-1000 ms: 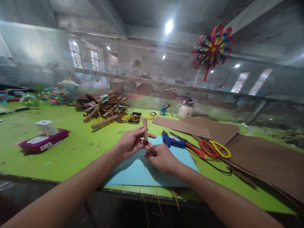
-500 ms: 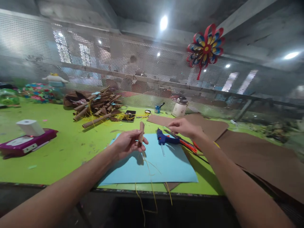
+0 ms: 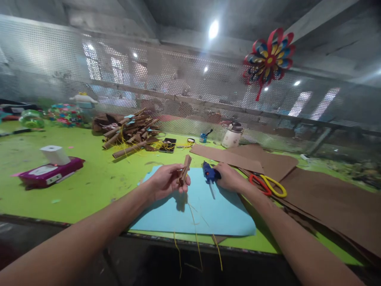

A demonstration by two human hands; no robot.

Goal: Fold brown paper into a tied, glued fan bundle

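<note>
My left hand (image 3: pixel 168 182) is closed around a small rolled piece of brown paper (image 3: pixel 185 169), held upright over the light blue sheet (image 3: pixel 166 220). Thin yellow strings (image 3: pixel 196 238) trail below it across the sheet and over the table's front edge. To the right, my right hand (image 3: pixel 229 176) grips the handle of a blue hot glue gun (image 3: pixel 209 172), whose clear glue stick (image 3: pixel 212 190) shows beneath. Its nozzle points away from me. Just right of that hand lie the red and yellow scissor handles (image 3: pixel 269 185).
Brown paper sheets (image 3: pixel 333 198) cover the right side. A pile of brown paper rolls (image 3: pixel 131 133) with yellow string sits at the back left. A purple power strip (image 3: pixel 52 172) with a white plug lies left; a white jar (image 3: pixel 232 136) stands at the back.
My right hand has come down from above the scissors and taken hold of the glue gun's handle. My left hand still holds the rolled paper. The view has shifted slightly left.
</note>
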